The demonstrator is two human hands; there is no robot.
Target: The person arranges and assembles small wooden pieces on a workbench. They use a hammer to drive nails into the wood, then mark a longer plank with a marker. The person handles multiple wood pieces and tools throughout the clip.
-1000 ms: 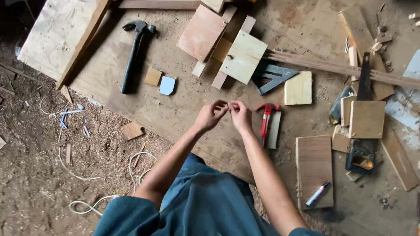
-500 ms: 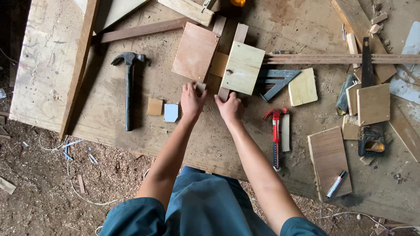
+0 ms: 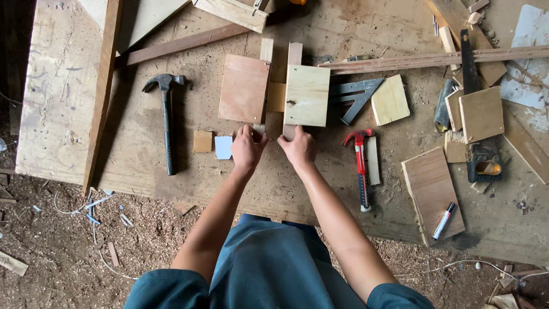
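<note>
From the head view, both hands rest at the near end of a small assembly of two narrow upright wooden strips lying flat on the worn plywood surface, with a reddish-brown square plywood panel laid over the left strip and a pale yellowish square plywood panel over the right one. The left hand has its fingers pressed down at the lower edge of the reddish panel, its grip flat and unclenched rather than wrapped round anything; the right hand curls its fingertips onto the lower end of the right strip just under the pale panel, pinching or steadying it, though whether it truly grasps the strip cannot be told. As a judgement, the piece looks laid out and being lined up, not yet fastened: the black-handled claw hammer lies untouched well to the left, and the red-handled hammer lies just right of the right hand. No nails can be made out. A grey metal try square lies just beside the pale panel, and a black handsaw lies well apart among offcuts on the right.
</note>
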